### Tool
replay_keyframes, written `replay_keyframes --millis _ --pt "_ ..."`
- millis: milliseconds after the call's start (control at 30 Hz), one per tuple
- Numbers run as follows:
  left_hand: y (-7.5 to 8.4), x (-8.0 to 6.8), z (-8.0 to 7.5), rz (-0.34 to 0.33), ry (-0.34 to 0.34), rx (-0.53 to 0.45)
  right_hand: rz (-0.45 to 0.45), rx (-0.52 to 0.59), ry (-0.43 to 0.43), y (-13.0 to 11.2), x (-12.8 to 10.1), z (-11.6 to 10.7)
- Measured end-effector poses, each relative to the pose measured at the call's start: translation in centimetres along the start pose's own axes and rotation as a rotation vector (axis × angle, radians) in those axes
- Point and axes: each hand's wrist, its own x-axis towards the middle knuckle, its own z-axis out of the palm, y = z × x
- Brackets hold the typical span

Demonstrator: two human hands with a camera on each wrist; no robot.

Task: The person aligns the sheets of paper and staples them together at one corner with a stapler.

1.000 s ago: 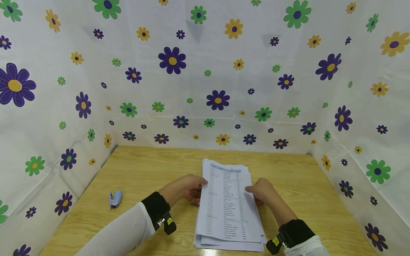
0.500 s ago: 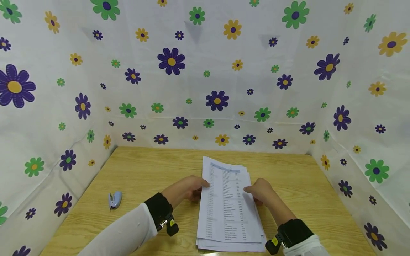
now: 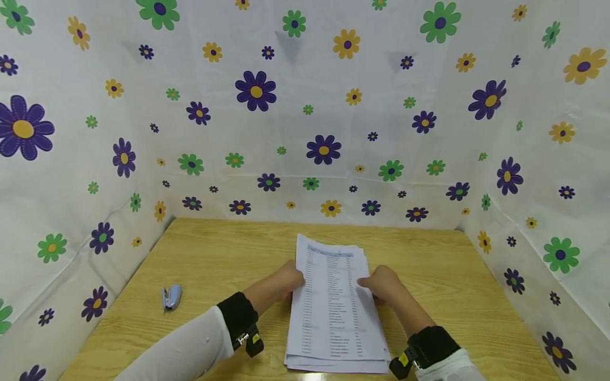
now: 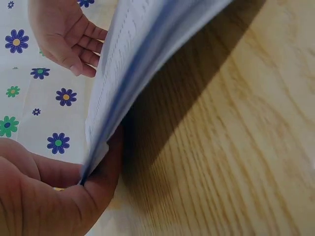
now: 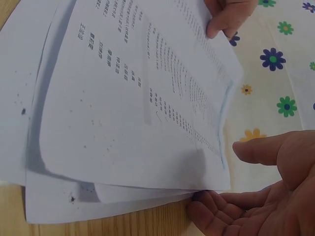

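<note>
A loose stack of printed paper sheets point(image 3: 333, 317) lies lengthwise in front of me, its lower sheets fanned out at the near end. At its left edge my left hand point(image 3: 286, 280) pinches the sheets, thumb on top and fingers underneath. The left wrist view shows that edge lifted off the wood, between the thumb and fingers of the left hand point(image 4: 54, 196). My right hand point(image 5: 275, 191) is at the right edge, fingertips against the paper from below and the thumb raised apart from it. In the head view the right hand point(image 3: 385, 283) overlaps the sheets' edge.
A small light-blue stapler point(image 3: 172, 297) sits at the left of the wooden table point(image 3: 229, 243). White cloth with printed flowers point(image 3: 305, 121) stands around the back and both sides. Each wrist wears a black band with a small camera.
The stack has shifted slightly left, with both hands moving along. The left fingers, earlier partly visible beside the paper, are now mostly hidden under its edge. The stapler has stayed put.
</note>
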Motion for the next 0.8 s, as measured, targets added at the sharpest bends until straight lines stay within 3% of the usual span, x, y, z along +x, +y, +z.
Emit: replay_keyframes --millis 167,333,533,800 --pt "0.3 -0.8 -0.5 0.078 0.043 0.0 -0.014 0.0 -0.016 -0.6 0.0 0.3" --pt "0.9 -1.3 -1.1 0.129 0.097 -0.013 -0.043 0.068 -0.028 -1.1 0.1 0.6" --pt "2.3 -1.5 -2.3 0.229 0.193 -0.022 -0.137 0.286 -0.013 -2.3 0.6 0.9" --pt "4.8 -2.6 -4.3 0.372 0.253 -0.085 -0.27 0.528 0.131 -5.8 0.6 0.7"
